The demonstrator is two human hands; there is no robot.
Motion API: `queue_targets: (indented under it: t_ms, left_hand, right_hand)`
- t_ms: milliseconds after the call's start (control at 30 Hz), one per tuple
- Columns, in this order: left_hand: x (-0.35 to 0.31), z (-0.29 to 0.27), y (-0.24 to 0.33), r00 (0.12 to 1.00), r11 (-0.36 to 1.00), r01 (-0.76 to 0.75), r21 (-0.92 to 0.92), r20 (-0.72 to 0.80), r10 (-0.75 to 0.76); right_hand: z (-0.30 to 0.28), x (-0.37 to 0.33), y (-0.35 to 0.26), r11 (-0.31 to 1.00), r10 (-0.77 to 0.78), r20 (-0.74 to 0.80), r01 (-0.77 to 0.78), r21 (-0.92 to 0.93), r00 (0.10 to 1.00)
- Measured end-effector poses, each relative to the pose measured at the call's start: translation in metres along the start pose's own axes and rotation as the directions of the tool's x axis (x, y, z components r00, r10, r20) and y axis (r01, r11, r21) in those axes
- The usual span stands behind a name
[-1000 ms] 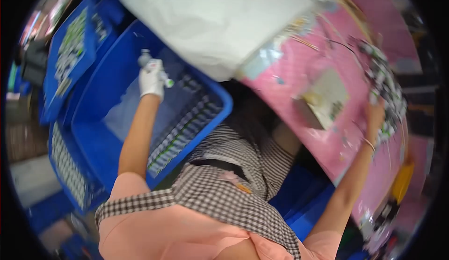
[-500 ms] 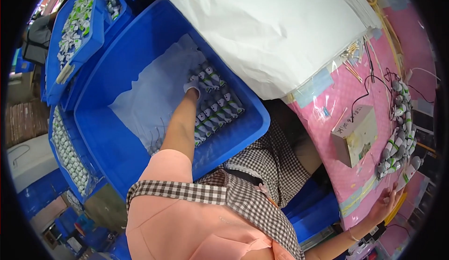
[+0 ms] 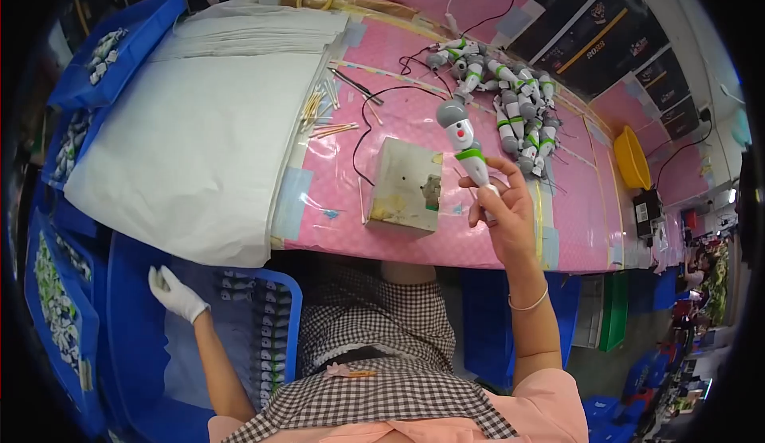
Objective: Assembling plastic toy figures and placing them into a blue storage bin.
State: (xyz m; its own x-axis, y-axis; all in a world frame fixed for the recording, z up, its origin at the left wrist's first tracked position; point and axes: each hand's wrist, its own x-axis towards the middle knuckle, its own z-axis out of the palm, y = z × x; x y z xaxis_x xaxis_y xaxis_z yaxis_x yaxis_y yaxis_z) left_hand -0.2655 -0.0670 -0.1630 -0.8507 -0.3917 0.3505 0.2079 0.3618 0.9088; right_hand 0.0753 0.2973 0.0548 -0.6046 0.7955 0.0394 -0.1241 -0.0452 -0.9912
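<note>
Blue trays: one low tray [image 3: 89, 327] at 8-9 o'clock, one high tray [image 3: 149, 30] at 10, both with small grey-white-green pieces; rim distortion there, so I can't say much about their form.
Blue bin: 8 o'clock, rim [image 3: 296, 303] next to the lap; white liner [image 3: 203, 355] inside, rows of figures [image 3: 271, 331] along its 3 o'clock side.
Left hand: white-gloved [image 3: 177, 293], over the bin, pointing to 10-11; fingers loosely extended with a slight gap, nothing seen in them.
White sheets: stack [image 3: 191, 132] at 10, on the pink-covered table [image 3: 582, 220].
Sticks: thin wooden ones [image 3: 315, 108], loose at 11, beside the stack.
Grey block: just right of centre [image 3: 390, 188], on the pink cover.
Held figure: 1-2 o'clock [image 3: 460, 134], grey round top aimed at 11, green collar, white lower end in the grip.
Right hand: bare [image 3: 510, 208], 3 o'clock, thumb and fingers clamped on that lower end.
Figure heap: 2 o'clock [image 3: 522, 108], well beyond the hand.
Yellow basin: 2-3 o'clock [image 3: 631, 158], far right.
</note>
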Motion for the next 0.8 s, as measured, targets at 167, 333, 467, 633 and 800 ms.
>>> queue_targets:
  t_ms: [167, 333, 467, 633, 800]
  left_hand:
    - [-0.082, 0.03, 0.23, 0.724, 0.836, 0.336, -0.435, 0.686, 0.066]
    - [-0.147, 0.092, 0.294, -0.008, 0.4, 0.915, -0.057, 0.987, 0.16]
    - [-0.158, 0.095, 0.302, 0.071, 0.221, 0.969, -0.111, 0.981, 0.182]
    - [-0.171, 0.09, 0.298, -0.078, 0.143, 0.989, 0.04, 0.961, 0.267]
    - [-0.176, 0.08, 0.31, -0.13, 0.241, 0.968, 0.07, 0.961, 0.243]
  right_hand:
    - [0.03, -0.001, 0.015, 0.996, -0.084, 0.107, 0.082, 0.016, 0.991]
    - [0.053, -0.019, 0.019, 0.837, -0.309, 0.301, 0.409, -0.365, 0.902]
    - [0.012, -0.019, 0.047, 0.993, -0.119, 0.27, 0.115, 0.031, 0.955]
    - [0.025, -0.037, 0.046, 0.722, 0.034, 0.53, -0.388, 0.573, 0.847]
    - [0.026, -0.035, 0.081, 0.764, -0.186, 0.385, -0.113, 0.635, 0.904]
